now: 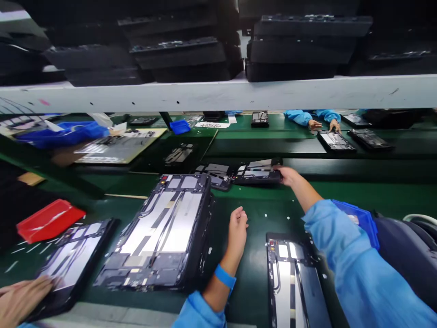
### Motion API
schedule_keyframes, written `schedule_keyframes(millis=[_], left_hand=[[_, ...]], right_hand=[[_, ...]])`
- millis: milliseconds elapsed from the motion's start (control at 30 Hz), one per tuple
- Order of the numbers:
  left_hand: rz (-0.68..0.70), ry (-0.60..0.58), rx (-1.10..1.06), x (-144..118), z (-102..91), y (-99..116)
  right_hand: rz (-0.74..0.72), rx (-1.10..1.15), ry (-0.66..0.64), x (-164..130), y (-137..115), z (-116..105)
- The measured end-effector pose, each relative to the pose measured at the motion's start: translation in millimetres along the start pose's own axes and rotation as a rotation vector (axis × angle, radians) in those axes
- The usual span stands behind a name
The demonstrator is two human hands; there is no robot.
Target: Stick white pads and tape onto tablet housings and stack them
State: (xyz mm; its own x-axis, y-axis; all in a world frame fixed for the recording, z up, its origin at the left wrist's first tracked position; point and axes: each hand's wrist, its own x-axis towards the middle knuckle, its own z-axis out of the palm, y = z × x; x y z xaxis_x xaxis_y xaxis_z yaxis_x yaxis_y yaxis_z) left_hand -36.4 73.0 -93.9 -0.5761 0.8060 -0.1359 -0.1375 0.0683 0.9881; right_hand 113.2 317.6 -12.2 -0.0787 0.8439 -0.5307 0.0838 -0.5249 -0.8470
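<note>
Right hand point(288, 175) extended forward, fingers closed on the edge of an open tablet chassis point(257, 171) lying on the green desk point(259, 214), far side. Left hand point(237, 228) rests on the desk, fingers loosely curled, holding nothing, just beside a stack of tablet chassis point(164, 232).

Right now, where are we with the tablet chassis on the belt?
Done: a stack of chassis sits by the left hand, which is empty. In hand: the right hand grips a chassis farther up the belt. Left: another chassis lies untouched near the person.
</note>
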Motion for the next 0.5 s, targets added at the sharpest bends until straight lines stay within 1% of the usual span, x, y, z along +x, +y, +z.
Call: schedule_keyframes(millis=[67, 100, 133, 167, 267, 333, 367, 400, 433, 500], left_hand=[[0.033, 0.030, -0.034, 2, -1.1, -11], [0.049, 0.038, -0.049, 3, -2.2, -15], [0.062, 0.044, -0.060, 4, -3.2, -18], [0.072, 0.048, -0.067, 6, -4.0, -20], [0.085, 0.069, -0.094, 11, -6.5, -23], [0.089, 0.070, -0.123, 13, -8.9, -24], [0.090, 0.064, -0.133, 13, -10.1, -25], [0.088, 0.054, -0.135, 13, -11.1, -26], [0.085, 0.043, -0.130, 13, -11.6, -26], [0.074, 0.027, -0.108, 12, -11.4, -27]], right_hand=[[-0.035, 0.074, -0.045, 0, -9, 10], [-0.047, 0.101, -0.071, -2, -11, 22], [-0.055, 0.120, -0.100, -5, -11, 39], [-0.059, 0.132, -0.129, -9, -9, 61], [-0.051, 0.127, -0.201, -23, 3, 136], [-0.043, 0.093, -0.230, -30, 12, 176], [-0.044, 0.069, -0.236, -33, 15, 188], [-0.049, 0.043, -0.238, -34, 19, 196], [-0.060, 0.019, -0.238, -35, 21, 200], [-0.094, -0.018, -0.242, -36, 23, 200]])
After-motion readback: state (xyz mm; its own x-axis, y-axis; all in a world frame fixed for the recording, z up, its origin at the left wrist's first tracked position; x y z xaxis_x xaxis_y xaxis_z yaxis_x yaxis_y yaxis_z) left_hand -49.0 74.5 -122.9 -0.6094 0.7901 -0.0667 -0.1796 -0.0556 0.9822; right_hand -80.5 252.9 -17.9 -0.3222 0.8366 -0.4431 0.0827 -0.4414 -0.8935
